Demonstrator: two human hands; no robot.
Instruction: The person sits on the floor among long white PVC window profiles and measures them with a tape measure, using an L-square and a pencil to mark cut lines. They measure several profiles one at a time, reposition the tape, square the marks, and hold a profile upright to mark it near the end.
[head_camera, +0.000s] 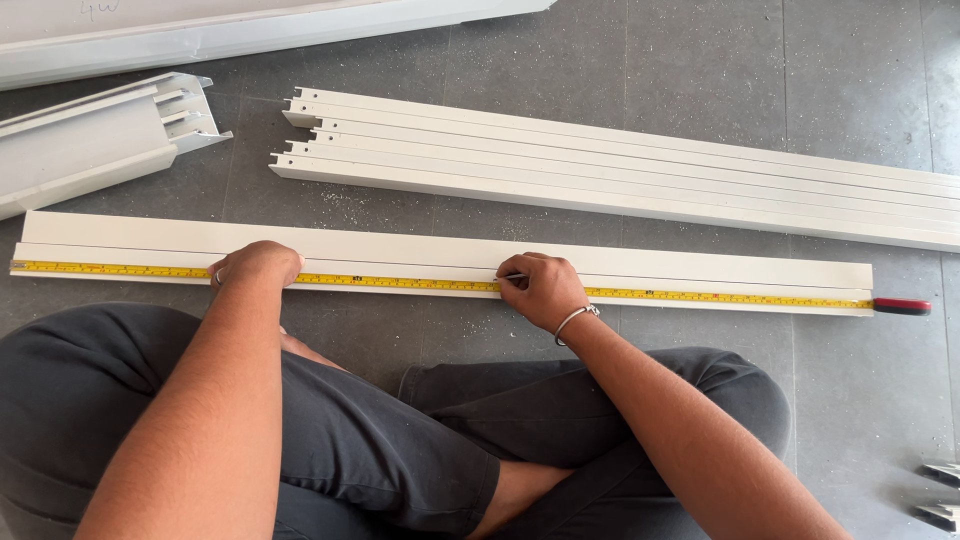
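Observation:
A long white profile bar (700, 268) lies across the grey floor in front of my crossed legs. A yellow measuring tape (400, 283) is stretched along its near edge, ending at a red tape case (903, 306) on the right. My left hand (255, 265) presses down on the tape and bar toward the left. My right hand (535, 287), with a metal bangle on the wrist, pinches a thin pencil-like marker whose tip rests on the tape near the bar's middle.
A bundle of several long white bars (620, 170) lies beyond. A chunky white channel section (100, 140) sits at the far left, and a wide white panel (250, 30) runs along the top. Small metal pieces (940, 495) lie at the lower right.

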